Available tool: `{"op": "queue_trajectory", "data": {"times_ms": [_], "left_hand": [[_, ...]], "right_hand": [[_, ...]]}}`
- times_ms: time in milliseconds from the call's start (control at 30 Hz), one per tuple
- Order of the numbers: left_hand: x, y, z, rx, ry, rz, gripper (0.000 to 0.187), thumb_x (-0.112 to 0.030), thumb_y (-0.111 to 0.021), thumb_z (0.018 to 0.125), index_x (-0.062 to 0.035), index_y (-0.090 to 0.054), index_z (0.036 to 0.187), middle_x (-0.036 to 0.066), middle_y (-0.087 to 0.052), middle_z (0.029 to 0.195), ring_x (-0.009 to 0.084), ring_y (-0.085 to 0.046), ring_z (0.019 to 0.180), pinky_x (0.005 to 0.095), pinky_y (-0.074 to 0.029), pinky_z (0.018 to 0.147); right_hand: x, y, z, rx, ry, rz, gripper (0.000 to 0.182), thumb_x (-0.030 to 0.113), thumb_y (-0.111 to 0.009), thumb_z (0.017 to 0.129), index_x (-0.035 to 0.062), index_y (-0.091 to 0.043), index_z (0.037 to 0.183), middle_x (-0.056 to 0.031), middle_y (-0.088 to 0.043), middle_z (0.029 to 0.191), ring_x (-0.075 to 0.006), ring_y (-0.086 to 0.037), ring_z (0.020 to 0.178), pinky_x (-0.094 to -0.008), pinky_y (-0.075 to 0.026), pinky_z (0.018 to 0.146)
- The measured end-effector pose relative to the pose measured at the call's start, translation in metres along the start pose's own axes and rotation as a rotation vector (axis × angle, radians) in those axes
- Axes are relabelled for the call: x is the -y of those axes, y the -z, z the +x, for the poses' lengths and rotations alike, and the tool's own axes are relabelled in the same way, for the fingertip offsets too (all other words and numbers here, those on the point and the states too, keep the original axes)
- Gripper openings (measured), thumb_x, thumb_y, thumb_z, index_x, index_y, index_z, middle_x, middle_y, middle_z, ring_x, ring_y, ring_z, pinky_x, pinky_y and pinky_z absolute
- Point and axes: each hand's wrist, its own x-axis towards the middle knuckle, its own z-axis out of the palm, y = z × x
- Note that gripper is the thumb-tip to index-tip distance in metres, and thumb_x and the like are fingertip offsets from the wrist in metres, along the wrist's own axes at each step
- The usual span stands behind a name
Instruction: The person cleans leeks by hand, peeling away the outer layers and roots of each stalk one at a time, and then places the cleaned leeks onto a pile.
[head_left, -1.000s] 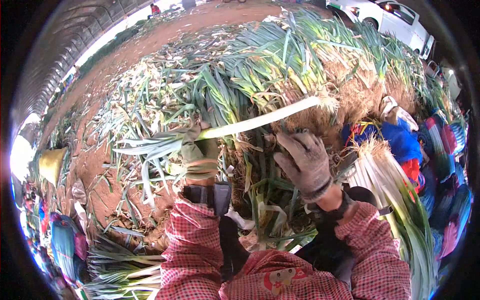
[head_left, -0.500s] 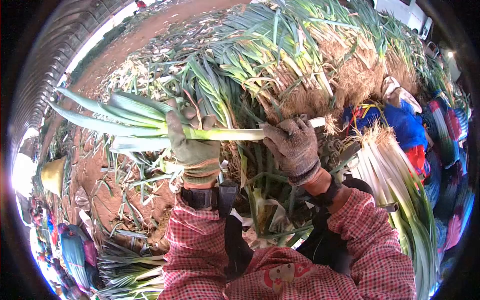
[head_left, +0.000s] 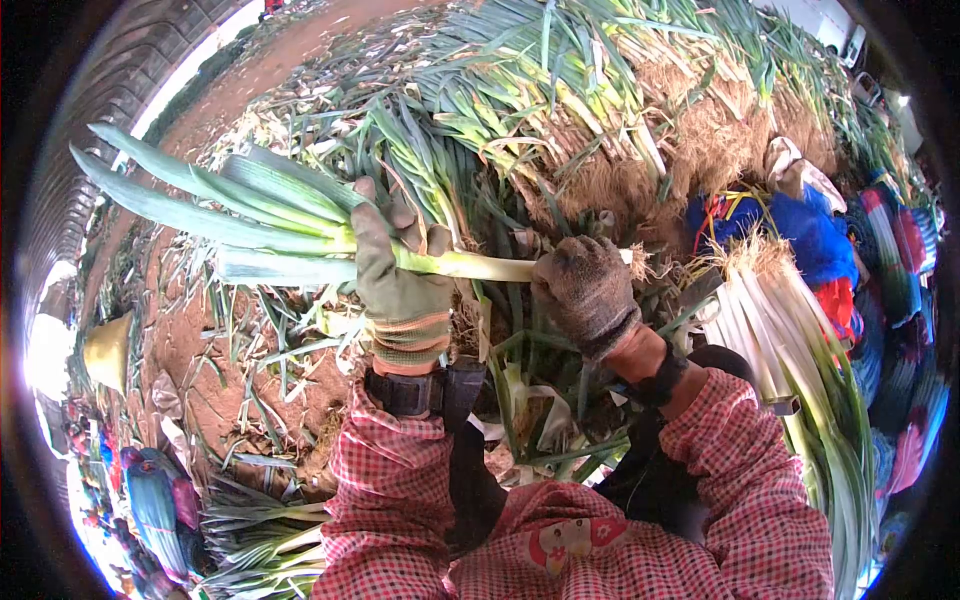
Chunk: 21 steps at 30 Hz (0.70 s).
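Note:
One long leek [head_left: 480, 266] lies crosswise in front of me, its green leaves fanning to the left and its small root tuft at the right. My gloved left hand [head_left: 400, 275] is wrapped round the stalk where the leaves begin. Round the white end, close to the roots, the fingers of my gloved right hand [head_left: 590, 295] are closed. To the right, a bundle of leeks [head_left: 765, 335] stands with white stems and roots upward.
Behind my hands is a large heap of leeks [head_left: 590, 110] with brown roots. Blue netting [head_left: 810, 240] sits at the right. More leeks [head_left: 265, 535] lie at lower left, and trimmed leaves litter the reddish ground [head_left: 190, 350]. A yellow object [head_left: 107, 352] is far left.
The leek has shifted slightly left. My right hand has turned and its fingers have curled more tightly round the white end; my left hand still grips the stalk.

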Motion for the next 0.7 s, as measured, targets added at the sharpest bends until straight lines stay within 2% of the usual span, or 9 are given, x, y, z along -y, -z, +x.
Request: {"op": "queue_trajectory", "data": {"times_ms": [67,200,267,300,400,533,600,667,700], "left_hand": [[0.003,0.002,-0.001,-0.024,0.018,-0.014,0.035,-0.034,-0.055,0.088,-0.0172,-0.047,0.118,-0.004,-0.05,0.077,0.0063,-0.042,0.06,0.023,-0.038,0.052],[0.005,0.005,0.001,-0.174,-0.038,0.17,0.039,-0.033,-0.05,0.092,-0.0134,-0.042,0.124,0.0,-0.051,0.089,0.0102,-0.05,0.075,0.0302,-0.048,0.063],[0.012,0.005,0.001,-0.204,-0.041,0.2,0.042,-0.037,-0.048,0.092,-0.0145,-0.041,0.126,0.0,-0.051,0.09,0.0112,-0.051,0.078,0.0318,-0.05,0.068],[0.022,0.009,0.001,-0.218,-0.117,0.314,0.042,-0.036,-0.05,0.091,-0.0143,-0.041,0.126,0.001,-0.05,0.09,0.0117,-0.051,0.077,0.0314,-0.049,0.068],[0.041,0.016,0.001,-0.244,-0.113,0.123,0.041,-0.027,-0.055,0.089,-0.0128,-0.04,0.125,0.003,-0.05,0.088,0.0124,-0.05,0.074,0.0308,-0.049,0.067],[0.055,0.019,-0.003,-0.133,-0.087,0.184,0.033,-0.014,-0.051,0.089,-0.0109,-0.04,0.12,0.004,-0.051,0.084,0.0146,-0.051,0.072,0.0299,-0.046,0.061],[0.048,0.011,-0.008,0.19,-0.055,0.074,0.039,-0.017,-0.042,0.092,-0.0058,-0.039,0.129,0.007,-0.055,0.106,0.0178,-0.056,0.09,0.0322,-0.048,0.078],[0.045,0.006,-0.015,0.144,0.022,0.044,0.035,-0.019,-0.046,0.09,-0.0054,-0.045,0.123,0.008,-0.055,0.099,0.0182,-0.056,0.087,0.0317,-0.048,0.076],[0.045,0.007,-0.015,0.171,-0.176,0.621,0.029,-0.017,-0.048,0.09,-0.0049,-0.046,0.116,0.008,-0.055,0.093,0.0191,-0.056,0.081,0.0322,-0.048,0.072]], "right_hand": [[0.001,0.0,0.003,-0.145,-0.02,0.037,0.012,0.014,-0.063,0.064,0.01,-0.056,0.072,-0.0114,-0.05,0.07,-0.0311,-0.052,0.068,-0.0428,-0.041,0.061],[0.009,-0.004,-0.003,-0.127,0.051,0.003,0.015,0.015,-0.063,0.064,0.0098,-0.056,0.075,-0.0103,-0.05,0.073,-0.0305,-0.053,0.069,-0.0422,-0.042,0.061],[0.021,0.003,-0.002,-0.17,0.069,0.158,0.02,0.015,-0.066,0.063,0.0102,-0.054,0.079,-0.0083,-0.05,0.076,-0.0302,-0.053,0.069,-0.0425,-0.042,0.062],[0.025,0.003,0.0,-0.218,0.043,0.283,0.031,0.015,-0.069,0.062,0.0111,-0.058,0.09,-0.0082,-0.051,0.081,-0.0305,-0.052,0.074,-0.0428,-0.042,0.066],[0.028,0.019,0.017,-0.323,-0.072,0.334,0.043,0.023,-0.07,0.062,0.0151,-0.06,0.103,-0.0085,-0.051,0.088,-0.0291,-0.051,0.079,-0.0431,-0.04,0.069],[0.01,0.001,0.023,-0.372,0.008,0.271,0.042,0.021,-0.069,0.061,0.0166,-0.062,0.102,-0.0057,-0.051,0.088,-0.0281,-0.049,0.08,-0.0426,-0.039,0.07],[0.012,0.003,0.02,-0.357,-0.019,0.28,0.036,0.019,-0.068,0.061,0.0165,-0.062,0.096,-0.0046,-0.05,0.085,-0.0272,-0.049,0.079,-0.0424,-0.039,0.069],[0.011,0.005,0.019,-0.369,0.022,0.166,0.03,0.021,-0.069,0.06,0.0175,-0.062,0.089,-0.0039,-0.05,0.083,-0.026,-0.049,0.078,-0.0413,-0.039,0.069],[0.01,0.007,0.017,-0.37,0.023,0.167,0.03,0.021,-0.069,0.06,0.0175,-0.062,0.089,-0.0039,-0.05,0.083,-0.026,-0.049,0.078,-0.0413,-0.039,0.069]]}}
